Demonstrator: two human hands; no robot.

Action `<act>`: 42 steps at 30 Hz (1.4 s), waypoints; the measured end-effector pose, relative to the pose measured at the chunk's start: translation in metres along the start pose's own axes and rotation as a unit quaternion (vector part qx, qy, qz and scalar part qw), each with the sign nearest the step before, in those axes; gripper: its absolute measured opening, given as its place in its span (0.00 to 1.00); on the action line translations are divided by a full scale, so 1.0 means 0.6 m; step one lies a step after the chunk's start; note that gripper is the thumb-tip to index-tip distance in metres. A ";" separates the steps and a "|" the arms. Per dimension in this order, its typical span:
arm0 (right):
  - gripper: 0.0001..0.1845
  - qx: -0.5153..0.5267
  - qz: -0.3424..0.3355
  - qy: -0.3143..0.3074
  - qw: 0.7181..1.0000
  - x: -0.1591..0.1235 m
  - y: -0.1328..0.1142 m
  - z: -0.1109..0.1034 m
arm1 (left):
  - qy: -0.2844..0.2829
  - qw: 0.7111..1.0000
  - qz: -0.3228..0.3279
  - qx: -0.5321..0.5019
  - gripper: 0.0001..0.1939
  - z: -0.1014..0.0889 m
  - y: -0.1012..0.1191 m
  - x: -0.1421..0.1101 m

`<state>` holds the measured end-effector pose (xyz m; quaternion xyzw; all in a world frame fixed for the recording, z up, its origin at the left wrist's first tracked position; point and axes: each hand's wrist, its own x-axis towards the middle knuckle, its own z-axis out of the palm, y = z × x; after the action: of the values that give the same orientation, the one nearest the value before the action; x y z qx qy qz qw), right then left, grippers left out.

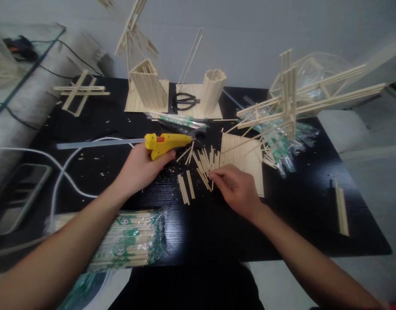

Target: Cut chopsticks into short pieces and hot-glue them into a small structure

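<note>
So your left hand (139, 168) is wrapped around the handle of the yellow glue gun (168, 141), fingers closed on it, thumb lying along the near side. The gun sits just left of and a bit beyond the pile of short sticks (206, 165), so I'll use that pile as the landmark. Its long axis runs pretty much sideways to you: nozzle to the right, on the pile side, and the clear glue stick (101, 143) poking straight out the back, away from the pile. The handle slants down toward you.

Your right hand (238, 189) is at the pile's near right edge, thumb and index fingertips pinched together. Can't tell if there's a stick clamped between them, it's too small. The pile itself is kinda fanned out, with most pieces pointing roughly away from you, some leaning left or right.

Around the pile: a few loose short sticks (184, 188) on the near left, also lengthwise away from you, and a flat stick panel (246, 150) right beside it, partly behind your right hand. Beyond it you've got two hollow stick towers (213, 92), and nearer you, off left, the plastic-wrapped stick pack (129, 237).
</note>
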<state>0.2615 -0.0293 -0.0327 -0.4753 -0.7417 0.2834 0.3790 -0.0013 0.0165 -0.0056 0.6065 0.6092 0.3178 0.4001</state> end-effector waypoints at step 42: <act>0.43 -0.146 -0.184 -0.254 0.938 0.050 -0.013 0.033 | -0.024 0.998 0.053 0.040 0.19 0.003 -0.013 0.000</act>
<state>0.2334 -0.0061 -0.0292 -0.2929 -0.9208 0.2091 0.1501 -0.0034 0.0156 -0.0134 0.6610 0.5783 0.2995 0.3729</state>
